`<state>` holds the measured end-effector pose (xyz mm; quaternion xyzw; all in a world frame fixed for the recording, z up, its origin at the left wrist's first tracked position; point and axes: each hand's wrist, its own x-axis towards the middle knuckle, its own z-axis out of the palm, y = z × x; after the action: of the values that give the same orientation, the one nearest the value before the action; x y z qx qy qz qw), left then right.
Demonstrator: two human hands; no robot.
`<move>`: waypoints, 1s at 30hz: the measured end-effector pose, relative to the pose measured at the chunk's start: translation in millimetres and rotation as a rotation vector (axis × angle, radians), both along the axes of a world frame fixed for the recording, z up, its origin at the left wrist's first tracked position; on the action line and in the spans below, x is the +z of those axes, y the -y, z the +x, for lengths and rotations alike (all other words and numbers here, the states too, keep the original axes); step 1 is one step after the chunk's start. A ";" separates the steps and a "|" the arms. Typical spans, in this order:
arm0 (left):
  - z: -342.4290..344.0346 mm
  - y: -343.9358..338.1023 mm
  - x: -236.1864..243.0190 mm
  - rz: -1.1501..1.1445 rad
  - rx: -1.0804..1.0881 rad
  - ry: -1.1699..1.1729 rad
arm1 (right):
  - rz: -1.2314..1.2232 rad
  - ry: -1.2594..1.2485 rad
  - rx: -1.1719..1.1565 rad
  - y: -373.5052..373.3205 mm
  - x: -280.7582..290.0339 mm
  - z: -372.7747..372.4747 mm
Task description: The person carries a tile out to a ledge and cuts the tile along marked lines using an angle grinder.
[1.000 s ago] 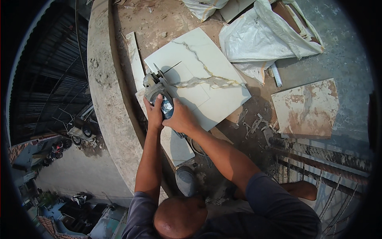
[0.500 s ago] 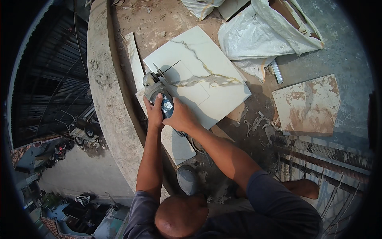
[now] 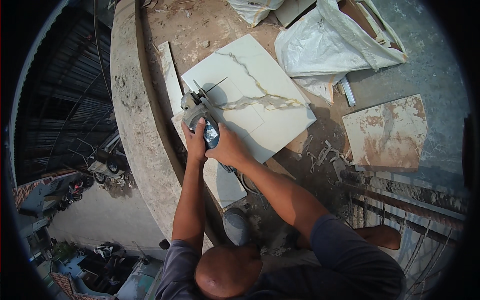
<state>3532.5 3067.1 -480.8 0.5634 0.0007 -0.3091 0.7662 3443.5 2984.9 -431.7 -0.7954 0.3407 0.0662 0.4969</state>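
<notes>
Both my hands grip a grey angle grinder (image 3: 196,111) at the near left corner of a large white marble-pattern tile (image 3: 260,95). My left hand (image 3: 195,142) wraps the grinder's body from the left. Behind it, my right hand (image 3: 227,147) clasps the rear of the tool. The cutting disc (image 3: 201,92) stands on edge against the tile, beside a thin dark cut line (image 3: 217,85). The tile rests on other white tile pieces (image 3: 222,180).
A curved concrete parapet (image 3: 135,125) runs along the left, with a street far below. A narrow tile strip (image 3: 169,75) lies next to it. White sacks (image 3: 325,45) sit behind, a stained tile (image 3: 387,132) to the right, and rebar (image 3: 400,200) over rubble.
</notes>
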 end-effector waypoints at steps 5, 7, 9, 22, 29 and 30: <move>-1.6 0.6 3.7 0.017 -0.005 -0.005 | 0.006 -0.034 0.040 1.6 3.4 -0.1; -2.3 1.1 4.1 0.040 0.016 -0.028 | 0.000 -0.017 0.030 0.9 0.7 -0.6; -1.9 0.9 4.3 0.037 0.006 -0.029 | -0.001 -0.020 0.030 1.0 -1.6 -0.5; -7.4 7.8 13.3 0.033 0.050 0.004 | -0.005 0.013 -0.002 1.1 -1.3 -1.4; -1.9 1.2 2.9 0.000 0.002 0.003 | 0.007 0.004 0.008 0.7 -2.8 -0.8; -2.3 2.6 2.7 -0.012 0.004 0.002 | 0.002 -0.004 0.010 1.9 -3.9 -0.7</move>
<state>3530.2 3064.5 -478.1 0.5592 -0.0011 -0.3071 0.7700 3442.7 2983.0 -435.6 -0.7966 0.3376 0.0708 0.4965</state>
